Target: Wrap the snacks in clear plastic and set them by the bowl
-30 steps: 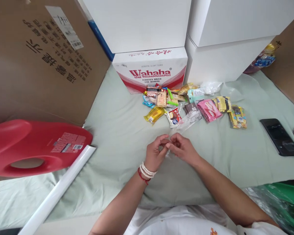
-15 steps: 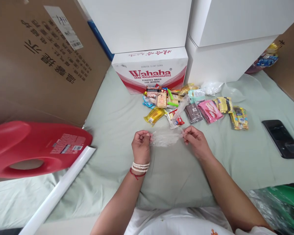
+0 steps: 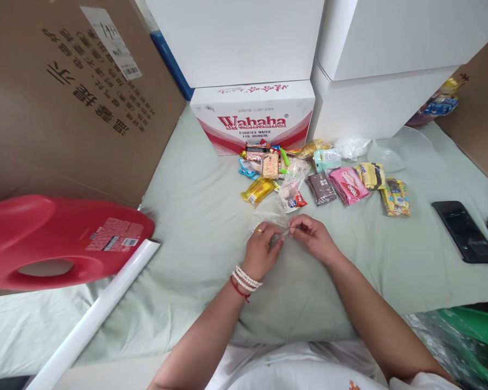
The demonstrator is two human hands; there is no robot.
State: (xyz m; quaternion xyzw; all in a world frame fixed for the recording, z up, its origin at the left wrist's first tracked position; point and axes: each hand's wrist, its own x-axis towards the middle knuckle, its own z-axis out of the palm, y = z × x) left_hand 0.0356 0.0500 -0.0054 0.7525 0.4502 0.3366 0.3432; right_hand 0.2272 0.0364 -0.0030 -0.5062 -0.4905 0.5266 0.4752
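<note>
Over a pale green sheet point(image 3: 195, 227), my left hand point(image 3: 263, 250) and my right hand point(image 3: 314, 235) meet, both pinching a thin clear plastic bag point(image 3: 289, 187). The bag rises from my fingertips toward a pile of snack packets point(image 3: 329, 179) lying just beyond. The left wrist wears a white bead bracelet and a red string. Among the packets are a yellow one point(image 3: 258, 190), a brown one point(image 3: 320, 188) and a pink one point(image 3: 348, 184).
A Wahaha water carton point(image 3: 252, 116) stands behind the snacks between white boxes point(image 3: 382, 59). A large cardboard box point(image 3: 65, 92), a red plastic stool point(image 3: 44, 241) and a white roll point(image 3: 93, 317) lie at left. A black phone point(image 3: 464, 231) rests at right, green plastic point(image 3: 472, 330) lower right.
Half a second ago my hands were apart, stretching the clear bag between them. They have now come back together, both pinching it, and the bag stands up toward the snacks.
</note>
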